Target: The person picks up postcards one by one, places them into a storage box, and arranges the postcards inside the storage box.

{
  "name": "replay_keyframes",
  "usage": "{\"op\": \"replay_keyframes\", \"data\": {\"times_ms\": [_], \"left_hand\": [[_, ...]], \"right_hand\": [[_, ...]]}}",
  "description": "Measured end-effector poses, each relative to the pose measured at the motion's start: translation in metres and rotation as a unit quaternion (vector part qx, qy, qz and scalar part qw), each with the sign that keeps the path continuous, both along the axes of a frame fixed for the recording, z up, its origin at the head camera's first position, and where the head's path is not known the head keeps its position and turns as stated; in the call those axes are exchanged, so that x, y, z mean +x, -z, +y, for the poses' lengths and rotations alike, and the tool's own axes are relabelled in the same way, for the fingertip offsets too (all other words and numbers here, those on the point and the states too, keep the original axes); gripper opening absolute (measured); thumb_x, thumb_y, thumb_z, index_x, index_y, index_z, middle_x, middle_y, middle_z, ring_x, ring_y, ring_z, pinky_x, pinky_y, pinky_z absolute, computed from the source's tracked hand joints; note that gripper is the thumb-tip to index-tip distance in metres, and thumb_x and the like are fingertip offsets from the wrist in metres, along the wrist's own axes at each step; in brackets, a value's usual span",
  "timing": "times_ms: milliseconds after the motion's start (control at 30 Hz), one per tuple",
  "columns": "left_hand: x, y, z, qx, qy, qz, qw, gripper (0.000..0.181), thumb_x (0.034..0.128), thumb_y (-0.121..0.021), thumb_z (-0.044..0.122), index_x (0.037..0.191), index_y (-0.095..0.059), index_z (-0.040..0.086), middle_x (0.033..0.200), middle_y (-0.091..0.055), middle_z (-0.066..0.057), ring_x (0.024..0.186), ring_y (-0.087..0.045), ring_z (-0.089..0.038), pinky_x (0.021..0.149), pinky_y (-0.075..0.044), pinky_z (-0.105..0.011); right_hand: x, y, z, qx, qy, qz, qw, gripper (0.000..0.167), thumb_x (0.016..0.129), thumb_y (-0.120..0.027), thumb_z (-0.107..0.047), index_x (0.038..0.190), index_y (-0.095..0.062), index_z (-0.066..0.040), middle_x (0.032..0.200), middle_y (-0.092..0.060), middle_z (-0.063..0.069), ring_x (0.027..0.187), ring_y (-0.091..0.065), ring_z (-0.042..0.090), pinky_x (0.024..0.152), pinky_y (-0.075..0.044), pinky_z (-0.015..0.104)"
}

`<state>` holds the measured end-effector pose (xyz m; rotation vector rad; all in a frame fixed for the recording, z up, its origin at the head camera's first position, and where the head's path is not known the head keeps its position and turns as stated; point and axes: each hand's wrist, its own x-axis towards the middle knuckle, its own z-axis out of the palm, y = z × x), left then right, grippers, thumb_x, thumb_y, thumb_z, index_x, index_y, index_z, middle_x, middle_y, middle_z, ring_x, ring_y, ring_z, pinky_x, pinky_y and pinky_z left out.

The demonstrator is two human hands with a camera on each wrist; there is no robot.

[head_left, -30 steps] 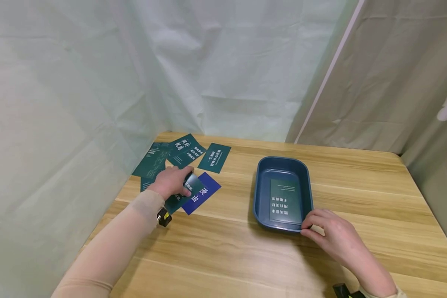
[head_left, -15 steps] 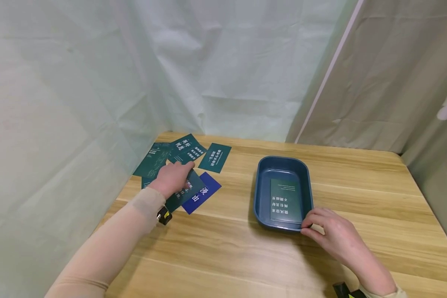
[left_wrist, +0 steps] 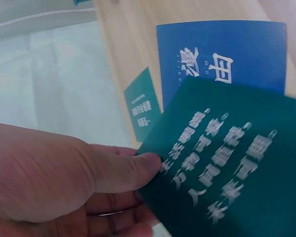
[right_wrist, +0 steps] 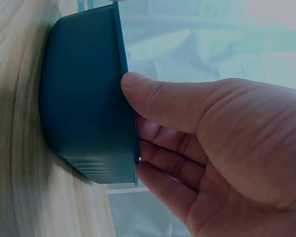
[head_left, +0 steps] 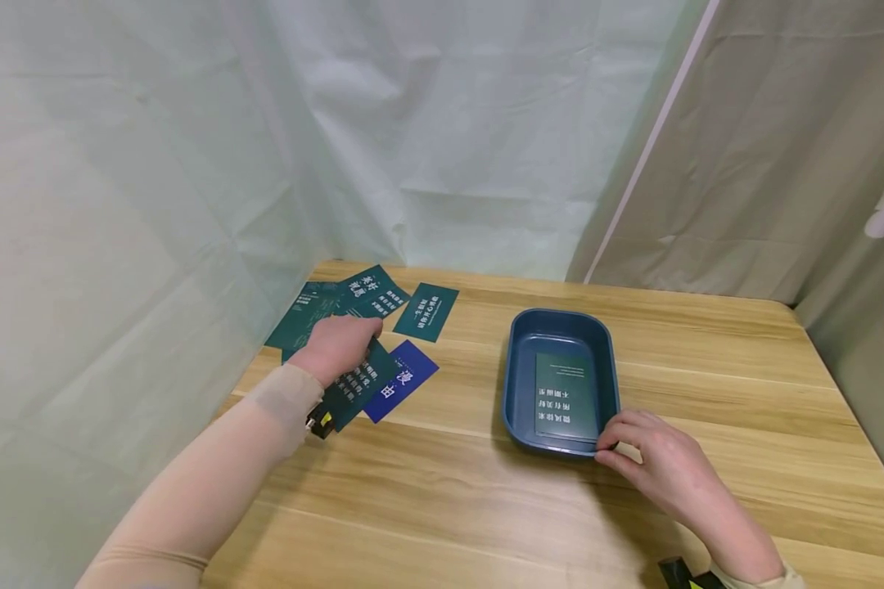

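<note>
My left hand [head_left: 341, 348] pinches a dark green card [left_wrist: 222, 163] with white writing by its edge, thumb on top. In the left wrist view this card overlaps a blue card [left_wrist: 227, 54]; the head view has the blue card [head_left: 403, 383] lying on the table just right of the held one. At the near right corner of a dark blue tray [head_left: 506, 384], my right hand [head_left: 666, 466] grips the rim between thumb and fingers. Inside the tray lies a green card [head_left: 562, 397]. The right wrist view shows the tray's outer wall [right_wrist: 89, 94] beside my thumb.
Several other green cards lie past my left hand, among them a pair of overlapping cards [head_left: 368, 286] and a separate card [head_left: 427, 312]. Pale curtains [head_left: 449, 147] hang at the back and sides of the wooden table [head_left: 442, 499].
My left hand has lifted the green card off the blue one and tilted it, drawing it slightly toward me. The right hand and the tray have stayed in place.
</note>
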<state>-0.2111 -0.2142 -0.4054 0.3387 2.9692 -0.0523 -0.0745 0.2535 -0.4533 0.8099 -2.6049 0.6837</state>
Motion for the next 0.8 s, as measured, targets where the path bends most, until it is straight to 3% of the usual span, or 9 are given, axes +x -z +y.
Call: {"op": "replay_keyframes", "data": {"times_ms": [300,467,800], "left_hand": [[0.001,-0.021,0.002,0.027,-0.001,-0.032,0.9991,0.026,0.1056,-0.074,0.006,0.132,-0.073,0.006,0.122,-0.077,-0.016,0.100,-0.069,-0.031,0.101,-0.059,-0.055],[0.006,-0.029,0.005,0.037,0.004,-0.019,0.9991,0.027,0.1063,-0.074,0.007,0.133,-0.071,0.007,0.123,-0.077,-0.016,0.100,-0.069,-0.031,0.103,-0.059,-0.055],[0.015,-0.038,0.024,0.068,0.050,0.007,0.9965,0.027,0.1071,-0.072,0.005,0.133,-0.070,0.008,0.121,-0.078,-0.014,0.100,-0.072,-0.028,0.099,-0.061,-0.050]], "right_hand": [[0.001,0.000,0.000,0.002,0.001,-0.010,0.9999,0.035,0.077,-0.101,-0.013,0.086,-0.076,-0.036,0.096,-0.066,-0.026,0.088,-0.064,0.003,0.068,-0.056,0.033],[0.001,-0.001,0.001,0.003,0.001,-0.012,0.9999,0.033,0.077,-0.100,-0.014,0.086,-0.076,-0.035,0.098,-0.066,-0.026,0.089,-0.064,0.003,0.069,-0.057,0.033],[0.001,0.001,0.003,0.002,-0.005,-0.010,0.9999,0.020,0.084,-0.097,-0.025,0.087,-0.078,-0.031,0.098,-0.067,-0.025,0.089,-0.065,0.003,0.069,-0.057,0.033]]}}
